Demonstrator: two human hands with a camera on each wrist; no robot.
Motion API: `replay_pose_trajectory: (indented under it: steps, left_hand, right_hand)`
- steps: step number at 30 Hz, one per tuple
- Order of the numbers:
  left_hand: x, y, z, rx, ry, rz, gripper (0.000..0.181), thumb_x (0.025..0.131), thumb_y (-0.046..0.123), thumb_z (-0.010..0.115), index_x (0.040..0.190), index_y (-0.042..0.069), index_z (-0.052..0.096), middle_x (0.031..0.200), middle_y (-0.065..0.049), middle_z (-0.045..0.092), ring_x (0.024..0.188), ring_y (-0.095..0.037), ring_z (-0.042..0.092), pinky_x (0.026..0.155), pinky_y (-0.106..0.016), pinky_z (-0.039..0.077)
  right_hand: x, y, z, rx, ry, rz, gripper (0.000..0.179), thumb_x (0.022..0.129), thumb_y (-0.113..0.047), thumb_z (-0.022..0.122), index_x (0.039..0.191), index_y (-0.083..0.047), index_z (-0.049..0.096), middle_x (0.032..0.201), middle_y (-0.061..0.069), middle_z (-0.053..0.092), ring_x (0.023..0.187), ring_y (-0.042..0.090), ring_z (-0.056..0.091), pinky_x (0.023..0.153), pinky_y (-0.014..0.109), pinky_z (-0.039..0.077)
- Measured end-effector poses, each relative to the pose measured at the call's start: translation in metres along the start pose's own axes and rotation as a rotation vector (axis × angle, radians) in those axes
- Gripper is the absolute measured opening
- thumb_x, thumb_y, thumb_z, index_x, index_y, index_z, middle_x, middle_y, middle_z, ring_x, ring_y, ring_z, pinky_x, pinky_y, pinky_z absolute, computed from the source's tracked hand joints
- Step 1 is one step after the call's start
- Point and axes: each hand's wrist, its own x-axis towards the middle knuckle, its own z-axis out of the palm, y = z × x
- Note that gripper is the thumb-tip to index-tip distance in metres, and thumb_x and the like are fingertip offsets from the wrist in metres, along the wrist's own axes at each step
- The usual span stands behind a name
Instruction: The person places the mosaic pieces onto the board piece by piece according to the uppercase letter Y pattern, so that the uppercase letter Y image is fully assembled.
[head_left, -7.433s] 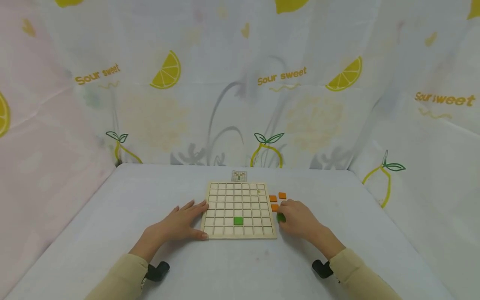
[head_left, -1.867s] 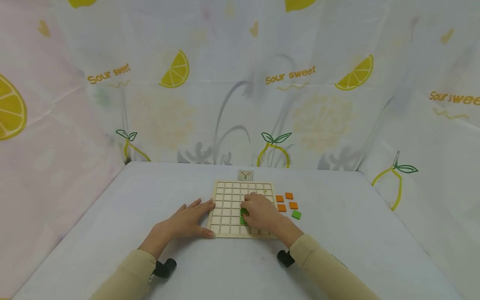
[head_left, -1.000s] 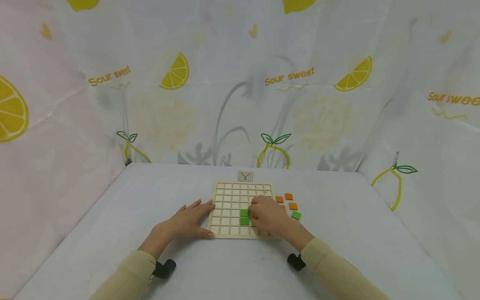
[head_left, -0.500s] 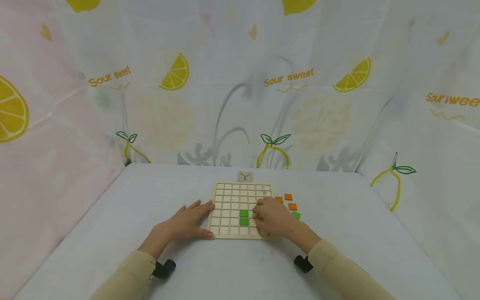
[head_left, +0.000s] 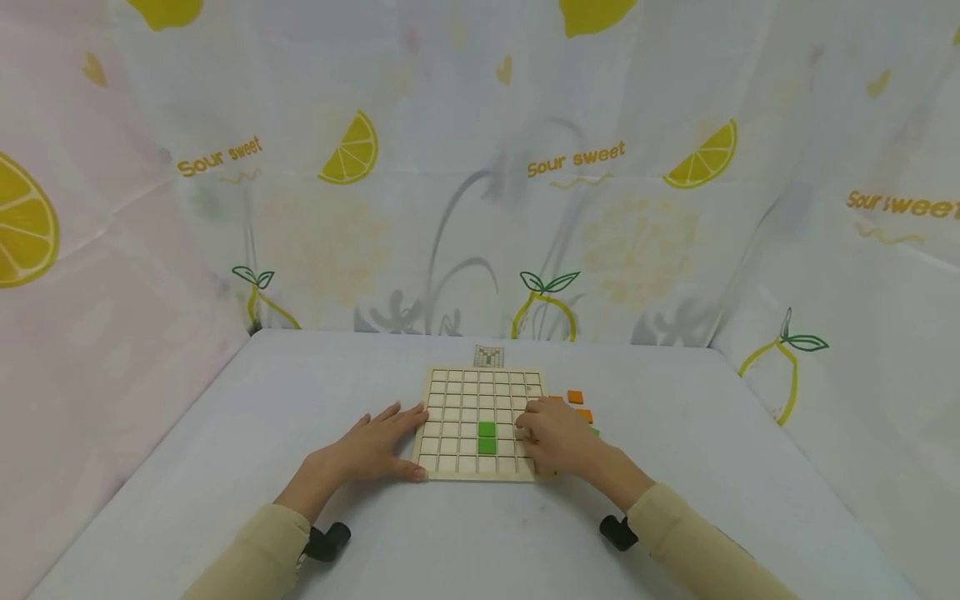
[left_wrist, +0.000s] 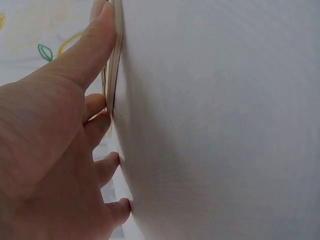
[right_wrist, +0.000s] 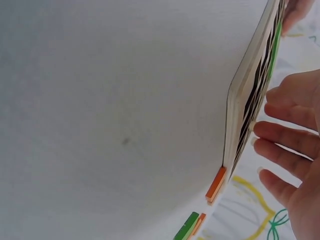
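A pale wooden grid board [head_left: 450, 423] lies on the table. Two green square tiles [head_left: 487, 446] sit in its cells, one directly behind the other. My left hand [head_left: 378, 446] rests at the board's left edge, fingers spread, thumb at the front corner. Over the board's right columns hovers my right hand [head_left: 562, 437], its fingers loosely bent. In the right wrist view nothing shows between those fingers [right_wrist: 280, 137]. Beyond this hand, right of the board, lie orange tiles [head_left: 575, 397] and one green tile [head_left: 595, 432], partly hidden by it.
Behind the board lies a small printed grid card [head_left: 489, 356] with a coloured pattern. White cloth covers the table [head_left: 360, 542]. A lemon-print curtain [head_left: 420, 225] stands along the back and sides.
The right hand took a green tile from the right side, set it in the cell behind the first, let go, and drew back rightward. The left hand has stayed at the board.
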Motion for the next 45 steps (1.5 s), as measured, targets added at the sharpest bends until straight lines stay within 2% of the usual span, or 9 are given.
replay_pose_trajectory:
  steps: [7,18,21,24,26,29,34,37,45]
  left_hand:
    - [-0.001,-0.001,0.000,0.000,0.001,0.000,0.098,0.075,0.058,0.078,0.154,0.018,0.037,0.164,-0.001,0.031,0.154,-0.037,0.018,0.118,-0.071,0.011]
    - [-0.003,0.002,-0.001,-0.006,-0.007,0.003,0.097,0.076,0.057,0.078,0.154,0.019,0.037,0.164,-0.001,0.029,0.154,-0.037,0.016,0.119,-0.070,0.010]
    - [-0.002,0.001,-0.001,-0.004,-0.007,-0.001,0.097,0.076,0.058,0.078,0.155,0.019,0.036,0.165,0.000,0.029,0.155,-0.036,0.016,0.120,-0.069,0.010]
    - [-0.001,0.001,-0.001,-0.007,-0.004,0.000,0.096,0.076,0.057,0.078,0.155,0.019,0.037,0.165,0.000,0.029,0.155,-0.036,0.016,0.120,-0.069,0.010]
    - [-0.002,0.001,-0.001,-0.008,-0.003,0.001,0.096,0.076,0.057,0.078,0.154,0.019,0.037,0.165,0.000,0.029,0.155,-0.037,0.017,0.119,-0.070,0.010]
    - [-0.001,0.001,-0.001,-0.004,-0.004,0.002,0.096,0.076,0.057,0.078,0.154,0.019,0.037,0.165,0.000,0.029,0.154,-0.037,0.017,0.119,-0.070,0.011]
    - [0.000,0.000,0.000,0.006,-0.001,0.003,0.096,0.076,0.058,0.077,0.155,0.019,0.037,0.165,0.000,0.029,0.154,-0.037,0.017,0.119,-0.070,0.011]
    - [0.000,-0.001,0.000,0.001,0.002,0.002,0.097,0.076,0.058,0.078,0.155,0.019,0.037,0.165,0.000,0.029,0.154,-0.037,0.017,0.119,-0.071,0.011]
    - [0.000,-0.001,0.001,0.008,0.001,-0.006,0.097,0.076,0.060,0.077,0.155,0.020,0.037,0.164,0.000,0.029,0.154,-0.036,0.017,0.119,-0.070,0.012]
  right_hand:
    - [-0.004,0.004,0.001,-0.030,0.007,0.015,0.011,0.083,-0.005,0.068,0.090,-0.012,0.074,0.081,-0.004,0.066,0.073,0.010,0.051,0.074,0.027,0.047]
    - [-0.008,0.013,0.002,-0.029,0.062,0.061,0.013,0.085,-0.008,0.069,0.096,-0.011,0.076,0.091,-0.002,0.070,0.079,0.013,0.059,0.073,0.028,0.054]
    - [-0.009,0.016,0.003,-0.023,0.043,0.098,0.016,0.084,-0.008,0.069,0.099,-0.010,0.076,0.094,-0.001,0.071,0.084,0.016,0.064,0.087,0.035,0.057]
    - [-0.010,0.020,0.005,-0.032,0.034,0.118,0.018,0.084,-0.009,0.069,0.101,-0.009,0.076,0.096,0.001,0.072,0.089,0.018,0.068,0.099,0.042,0.055]
    - [-0.011,0.022,0.005,-0.033,0.041,0.118,0.018,0.083,-0.009,0.070,0.100,-0.009,0.076,0.095,0.002,0.072,0.087,0.018,0.069,0.095,0.041,0.056]
    - [-0.013,0.025,0.005,-0.032,0.065,0.107,0.016,0.082,-0.008,0.071,0.097,-0.009,0.076,0.092,0.002,0.071,0.081,0.017,0.067,0.081,0.035,0.058]
    - [-0.016,0.030,0.004,-0.037,0.083,0.098,0.012,0.081,-0.006,0.071,0.091,-0.010,0.075,0.083,-0.003,0.066,0.071,0.012,0.055,0.065,0.027,0.049]
    - [-0.017,0.031,0.002,-0.049,0.071,0.112,0.009,0.081,-0.008,0.071,0.089,-0.011,0.074,0.082,-0.004,0.065,0.071,0.011,0.051,0.064,0.026,0.046]
    - [-0.020,0.034,-0.003,-0.026,0.012,0.191,0.012,0.083,-0.010,0.074,0.094,-0.010,0.076,0.087,-0.002,0.068,0.077,0.011,0.055,0.072,0.031,0.051]
